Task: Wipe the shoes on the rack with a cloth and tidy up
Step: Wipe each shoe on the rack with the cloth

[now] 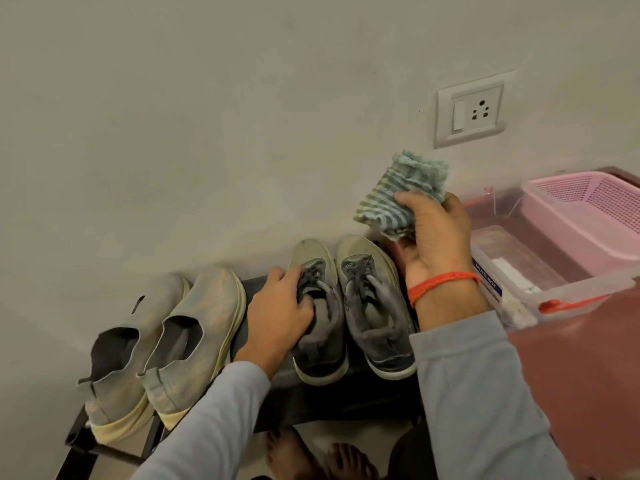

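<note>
Two pairs of shoes stand on a dark shoe rack (256, 344) against the wall. On the left is a pale slip-on pair (162, 344). On the right is a grey laced pair: my left hand (277, 313) grips the left laced shoe (320, 344) at its tongue and laces, while the right laced shoe (375, 306) stands beside it untouched. My right hand (434, 244), with an orange thread on the wrist, holds a folded striped blue-grey cloth (403, 194) up above the laced pair.
A reddish-brown table (588, 375) stands to the right, bearing a clear lidded plastic box (540, 271) and a pink basket (595, 216). A wall socket (471, 110) sits above. My bare feet (311, 455) show below the rack.
</note>
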